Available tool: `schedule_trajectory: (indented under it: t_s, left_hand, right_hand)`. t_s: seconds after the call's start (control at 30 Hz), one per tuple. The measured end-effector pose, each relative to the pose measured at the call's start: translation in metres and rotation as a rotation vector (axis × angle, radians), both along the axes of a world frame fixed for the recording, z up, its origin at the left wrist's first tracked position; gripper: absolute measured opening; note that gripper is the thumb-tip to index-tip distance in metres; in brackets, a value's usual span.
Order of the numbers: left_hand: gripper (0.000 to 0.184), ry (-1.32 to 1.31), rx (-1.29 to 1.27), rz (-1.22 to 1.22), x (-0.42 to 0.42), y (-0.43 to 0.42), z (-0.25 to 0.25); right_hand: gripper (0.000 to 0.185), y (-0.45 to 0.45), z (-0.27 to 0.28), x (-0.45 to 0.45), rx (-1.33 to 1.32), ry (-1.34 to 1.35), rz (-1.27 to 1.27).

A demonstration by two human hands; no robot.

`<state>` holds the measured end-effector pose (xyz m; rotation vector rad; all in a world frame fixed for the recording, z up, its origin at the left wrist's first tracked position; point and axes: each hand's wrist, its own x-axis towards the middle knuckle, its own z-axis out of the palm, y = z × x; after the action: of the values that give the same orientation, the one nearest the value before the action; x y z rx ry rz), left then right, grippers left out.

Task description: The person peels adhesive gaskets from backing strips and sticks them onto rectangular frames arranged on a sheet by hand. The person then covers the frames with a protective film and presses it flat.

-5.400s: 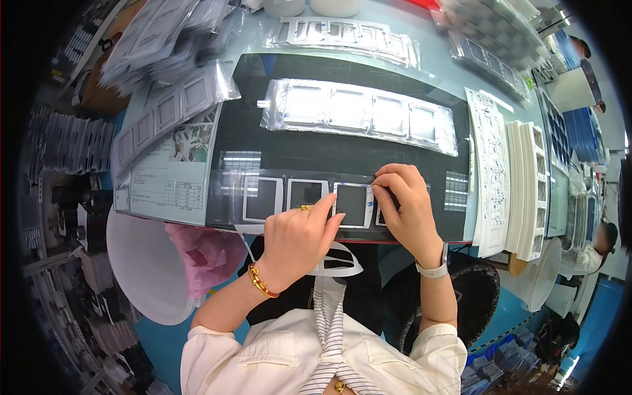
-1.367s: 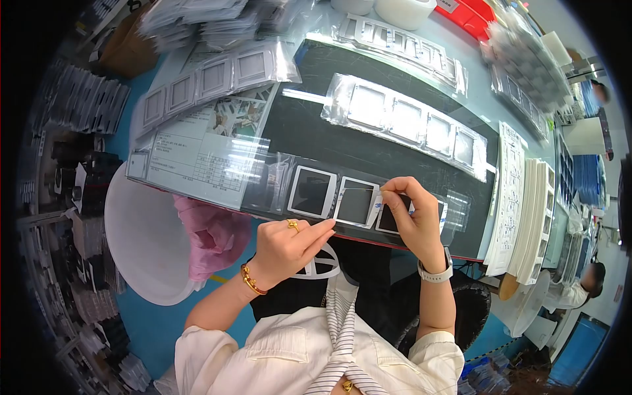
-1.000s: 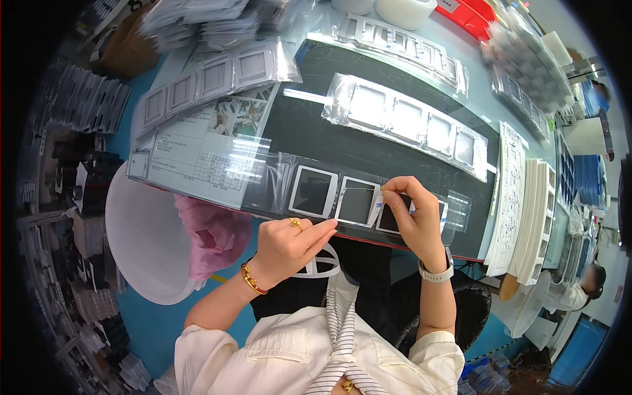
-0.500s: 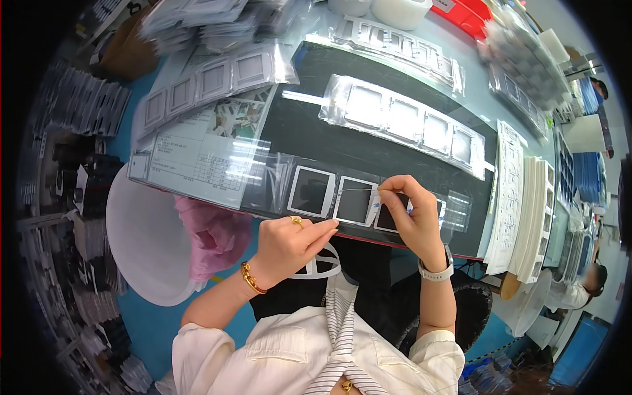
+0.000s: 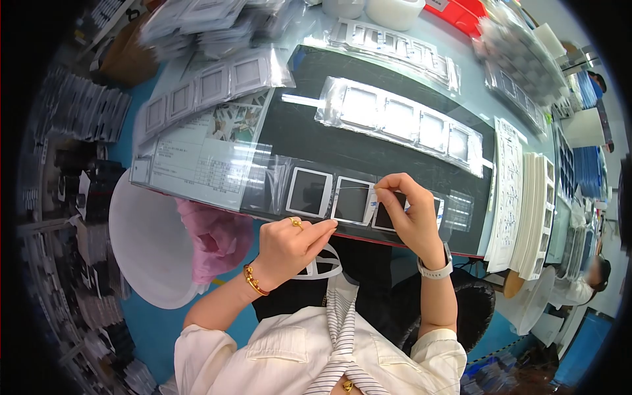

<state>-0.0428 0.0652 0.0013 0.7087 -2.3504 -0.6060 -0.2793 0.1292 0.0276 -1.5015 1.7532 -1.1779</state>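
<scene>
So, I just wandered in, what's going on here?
A person is handling a row of white frames at the near edge of a dark mat. The left hand has a fingertip at one frame's lower edge, while the right hand pinches what looks like a thin strip across its top. Another row in shiny plastic lies farther back.
</scene>
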Motion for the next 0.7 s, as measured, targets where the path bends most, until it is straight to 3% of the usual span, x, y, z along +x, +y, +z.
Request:
schedule_trajectory:
  t_s: [0.7]
  left_hand:
    - [0.021,-0.023,0.046,0.000,-0.0087,0.0056,0.0037]
  right_hand:
    - [0.006,0.0006,-0.0046,0.0002,-0.006,-0.005,-0.023]
